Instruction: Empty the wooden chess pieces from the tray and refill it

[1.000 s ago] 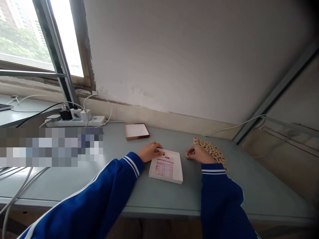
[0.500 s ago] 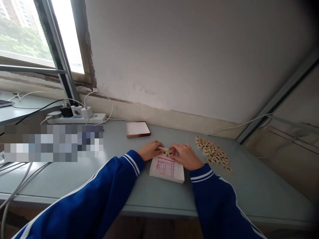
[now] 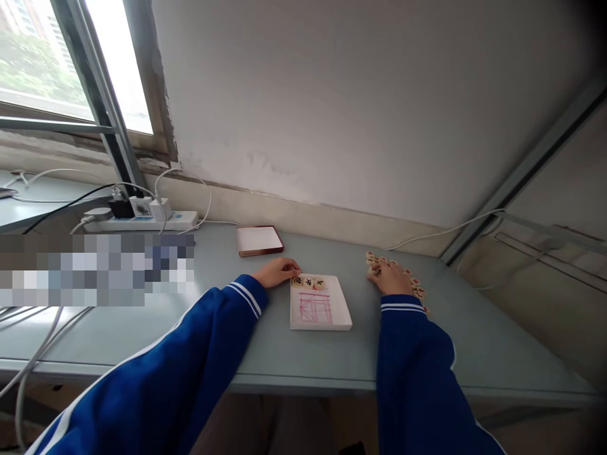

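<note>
A shallow white box (image 3: 344,306) with red pen lines on its floor lies in front of me. Three round Chinese chess pieces (image 3: 308,282) with black characters sit in a row along its far edge, starting at the left corner. My left hand (image 3: 279,272) is closed at that far left corner, fingertips against the box beside the first piece. Off to the right, my right hand (image 3: 394,278) reaches over a group of loose Chinese chess pieces (image 3: 419,292), its fingers closed around a piece (image 3: 374,270) at the near left side. The palm covers part of the group.
A box lid (image 3: 260,241) with a reddish-brown rim lies inside up near the wall. A white power strip (image 3: 183,220) with plugged chargers stands at the back left, cables (image 3: 35,354) trailing over the desk's left side. A metal post (image 3: 478,196) rises at right.
My right hand has left the white box and moved right to the loose pieces. My left hand stays by the box's far left corner. The row of three pieces is now uncovered.
</note>
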The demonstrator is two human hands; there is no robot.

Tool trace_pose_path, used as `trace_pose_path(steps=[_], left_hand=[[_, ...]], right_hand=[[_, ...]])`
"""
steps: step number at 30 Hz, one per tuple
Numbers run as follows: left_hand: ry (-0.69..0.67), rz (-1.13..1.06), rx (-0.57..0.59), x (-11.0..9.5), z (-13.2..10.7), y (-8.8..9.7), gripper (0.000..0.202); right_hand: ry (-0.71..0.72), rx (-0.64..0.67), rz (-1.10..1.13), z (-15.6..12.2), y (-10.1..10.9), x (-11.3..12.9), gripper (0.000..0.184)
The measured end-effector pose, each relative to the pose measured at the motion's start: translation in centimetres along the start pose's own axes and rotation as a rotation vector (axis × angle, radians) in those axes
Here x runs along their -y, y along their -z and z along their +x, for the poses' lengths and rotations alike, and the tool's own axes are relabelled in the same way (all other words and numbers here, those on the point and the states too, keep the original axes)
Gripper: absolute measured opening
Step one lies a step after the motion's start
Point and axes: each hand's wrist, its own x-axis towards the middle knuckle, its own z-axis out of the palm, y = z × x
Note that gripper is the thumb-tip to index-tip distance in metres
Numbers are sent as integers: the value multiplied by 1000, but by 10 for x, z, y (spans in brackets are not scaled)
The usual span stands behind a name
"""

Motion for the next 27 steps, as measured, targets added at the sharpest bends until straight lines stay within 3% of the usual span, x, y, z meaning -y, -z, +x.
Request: trace_pose_path(steps=[4,7,9,14,21,24,27], left_hand=[[-34,-21,55,0,-2,5,41],[-46,11,40,0,-4,8,42],[-37,-4,31,0,-6,9,41],[22,-179,92,3,-5,7,38],[63,-334,23,7,-3,4,32],[58,-314,8,8,-3,4,31],[56,-304,0,9,-2,3,33]], right_hand=[[-18,29,-41,3,-13,-10,25],[-14,-9,-55,3,-9,-5,23],[15,34,-2,2,-4,-2,19],[141,172,196,0,6,8,13],[451,315,751,-15,26,46,36],[510,369,700,-22,25,60,31],[545,299,628,-26,20,67,23]])
